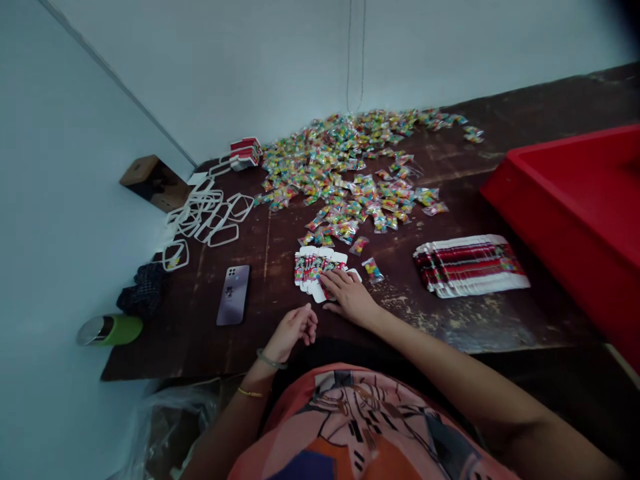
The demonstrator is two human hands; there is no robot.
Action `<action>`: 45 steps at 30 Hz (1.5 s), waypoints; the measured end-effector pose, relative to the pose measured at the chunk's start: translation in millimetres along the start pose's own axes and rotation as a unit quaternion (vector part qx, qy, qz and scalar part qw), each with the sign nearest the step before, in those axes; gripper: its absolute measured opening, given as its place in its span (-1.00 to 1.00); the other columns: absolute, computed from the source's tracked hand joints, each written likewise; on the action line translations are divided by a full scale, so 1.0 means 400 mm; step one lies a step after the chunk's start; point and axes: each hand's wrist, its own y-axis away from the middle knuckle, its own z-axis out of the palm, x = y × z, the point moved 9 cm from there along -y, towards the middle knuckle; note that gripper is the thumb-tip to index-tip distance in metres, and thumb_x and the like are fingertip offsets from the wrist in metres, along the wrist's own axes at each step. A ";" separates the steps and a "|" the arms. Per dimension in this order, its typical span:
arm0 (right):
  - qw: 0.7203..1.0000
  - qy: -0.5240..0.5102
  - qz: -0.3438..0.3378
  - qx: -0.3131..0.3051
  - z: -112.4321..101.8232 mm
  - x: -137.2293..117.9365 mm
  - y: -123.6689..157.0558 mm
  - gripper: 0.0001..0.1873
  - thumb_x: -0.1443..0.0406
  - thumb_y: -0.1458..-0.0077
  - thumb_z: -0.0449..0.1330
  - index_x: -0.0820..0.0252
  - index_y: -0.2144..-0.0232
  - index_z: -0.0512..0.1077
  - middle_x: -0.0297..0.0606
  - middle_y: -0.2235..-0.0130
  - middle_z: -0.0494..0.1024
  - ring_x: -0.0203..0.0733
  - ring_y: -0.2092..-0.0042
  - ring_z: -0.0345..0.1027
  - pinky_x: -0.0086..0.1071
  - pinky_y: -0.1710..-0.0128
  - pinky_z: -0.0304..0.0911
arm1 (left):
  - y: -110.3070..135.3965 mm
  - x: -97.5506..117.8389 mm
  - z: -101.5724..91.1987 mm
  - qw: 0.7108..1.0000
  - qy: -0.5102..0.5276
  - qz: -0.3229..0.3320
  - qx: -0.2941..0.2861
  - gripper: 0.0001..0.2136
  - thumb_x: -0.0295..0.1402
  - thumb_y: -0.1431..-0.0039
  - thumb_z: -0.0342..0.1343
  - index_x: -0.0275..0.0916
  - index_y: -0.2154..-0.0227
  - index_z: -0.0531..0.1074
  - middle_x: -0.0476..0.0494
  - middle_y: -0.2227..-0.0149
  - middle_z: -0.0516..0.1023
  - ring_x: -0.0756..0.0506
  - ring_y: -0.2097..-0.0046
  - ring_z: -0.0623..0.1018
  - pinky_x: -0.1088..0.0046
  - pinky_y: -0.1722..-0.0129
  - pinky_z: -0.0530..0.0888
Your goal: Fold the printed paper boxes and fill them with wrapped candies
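My right hand (350,293) lies with its fingers stretched out over the right end of a fanned row of small printed cartons (313,265), red and white with white flaps. Part of the row is hidden under the fingers. Just left of it, by the front edge of the table, my left hand (295,328) has its fingers loosely curled, and I see nothing in them. Beyond the right hand are two loose clear packets of coloured candies, one packet (373,270) beside it and another packet (359,245) a little farther off.
A large heap of candy packets (345,167) spreads along the wall. To the right are a stack of flat red-and-white cartons (470,265) and a red bin (565,200). To the left are a phone (233,295), white bands (205,215), a cardboard box (156,183) and a green bottle (117,330).
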 end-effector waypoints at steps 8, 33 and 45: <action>0.991 -0.022 -0.129 -0.008 -0.051 -0.070 -0.006 -0.71 0.32 -0.28 -0.02 0.28 0.12 0.46 -0.07 0.13 0.54 -0.13 0.12 0.38 -0.24 0.09 0.29 | 0.004 0.005 0.008 0.996 0.076 -0.017 -0.040 -0.43 0.16 -0.11 -0.11 -0.34 0.32 0.41 -0.14 0.50 0.49 -0.03 0.49 0.49 0.51 0.52 0.36; 0.894 -0.415 -0.029 -0.165 -0.162 -0.053 0.145 -0.88 0.27 -0.02 0.30 0.14 0.33 0.53 -0.20 -0.15 0.33 -0.05 -0.19 0.12 -0.09 -0.17 0.03 | 0.113 0.021 0.325 0.918 0.059 -0.059 -0.389 -0.70 -0.22 0.08 0.28 -0.35 0.37 0.45 -0.17 0.38 0.53 -0.07 0.34 0.51 0.42 0.28 0.42; 0.775 -0.596 0.204 -0.054 -0.116 0.004 0.232 -0.63 0.24 -0.11 0.22 0.08 0.03 0.26 -0.36 0.30 0.47 -0.29 0.31 0.33 -0.41 0.30 0.29 | 0.061 0.051 0.189 0.979 -0.068 0.191 0.028 -0.71 -0.20 -0.12 0.13 -0.23 0.18 0.25 0.05 0.45 0.42 0.02 0.41 0.40 0.54 0.38 0.32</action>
